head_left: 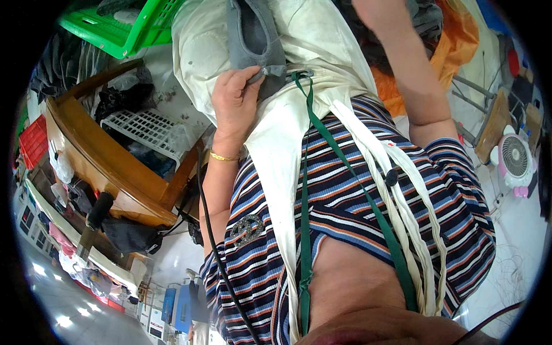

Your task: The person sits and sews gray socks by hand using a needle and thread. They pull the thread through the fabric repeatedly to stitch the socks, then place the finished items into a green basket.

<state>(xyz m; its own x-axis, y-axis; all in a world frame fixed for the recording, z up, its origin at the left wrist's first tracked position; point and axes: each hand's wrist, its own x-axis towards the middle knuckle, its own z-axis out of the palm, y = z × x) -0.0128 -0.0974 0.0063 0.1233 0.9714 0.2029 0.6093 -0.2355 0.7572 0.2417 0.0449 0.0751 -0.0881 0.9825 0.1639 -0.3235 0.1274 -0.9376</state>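
Closest to the camera is the person's own body: a striped knit top [351,190] in navy, orange and white, crossed by a green strap [368,195] and pale cream apron ties [397,213], with a sparkly brooch [247,229] pinned on the person's left side. Above that, the left hand [237,100], a gold bangle [223,156] at its wrist, is closed in a pinch on the lower edge of a grey fabric piece [256,34], thumb and fingers pressing the cloth just beside a small metal clip [300,73] at the top of the green strap. The grey fabric lies on a cream-white garment [310,34] that spreads up toward the top of the view. The right forearm [411,75] reaches upward, and the right hand is cut off by the upper edge, so whether it is open or closed cannot be told. Further off on the person's left stands a brown wooden counter [103,167] bearing a white plastic basket [144,127] and dark cloth. A green plastic crate [123,29] sits beyond it. On the right, orange fabric [454,46] is heaped behind the arm, and a small pink and white fan [514,161] stands on the pale floor [517,230].
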